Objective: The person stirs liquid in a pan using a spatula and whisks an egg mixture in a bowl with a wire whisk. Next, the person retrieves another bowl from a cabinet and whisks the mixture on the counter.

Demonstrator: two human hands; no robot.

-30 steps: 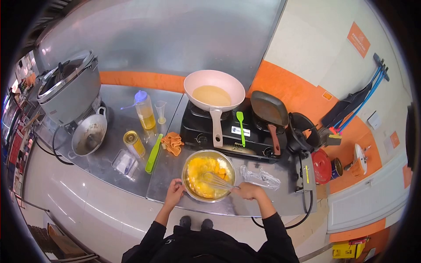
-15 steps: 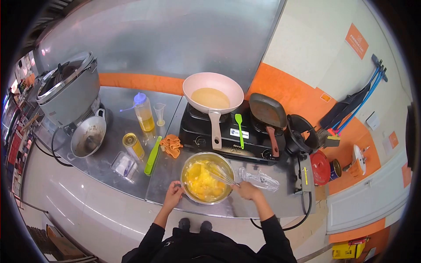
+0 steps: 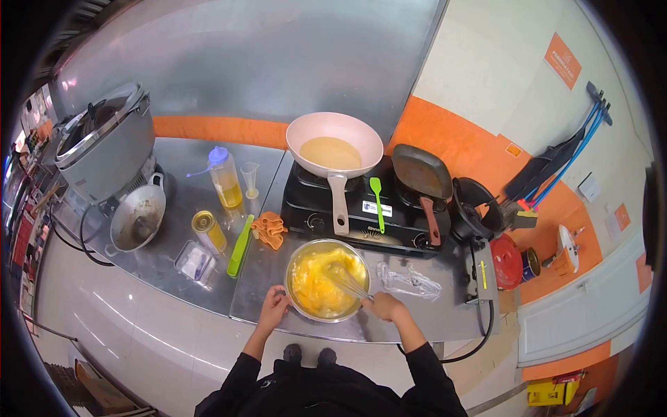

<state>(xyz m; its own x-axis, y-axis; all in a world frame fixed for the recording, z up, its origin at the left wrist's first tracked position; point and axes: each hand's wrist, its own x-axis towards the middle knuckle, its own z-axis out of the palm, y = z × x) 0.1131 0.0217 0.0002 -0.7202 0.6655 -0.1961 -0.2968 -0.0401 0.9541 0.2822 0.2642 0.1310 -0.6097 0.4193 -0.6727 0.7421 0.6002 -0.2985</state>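
A metal bowl (image 3: 366,297) stands on the steel counter, and yellow beaten egg (image 3: 313,281) with paler patches lies inside it. My right hand (image 3: 384,306) is closed round the handle of a wire whisk (image 3: 344,279), whose loops dip into the egg. At the bowl's left rim, my left hand (image 3: 275,306) grips the edge with its fingers. An orange cloth (image 3: 269,230) and a green spatula (image 3: 240,247) lie left of the bowl. Crumpled clear plastic (image 3: 408,281) is to its right.
Behind the bowl, a black stove (image 3: 319,221) bears a pink pan (image 3: 345,124) with liquid, a square pan (image 3: 422,170) and a green brush (image 3: 379,205). Leftward are an oil bottle (image 3: 224,177), a can (image 3: 208,231), a plastic tub (image 3: 195,262), a wok (image 3: 139,217) and a large cooker (image 3: 108,153).
The whisk has moved about in the bowl, and the egg has become more blended. My right hand has shifted slightly with it. My left hand stays at the rim.
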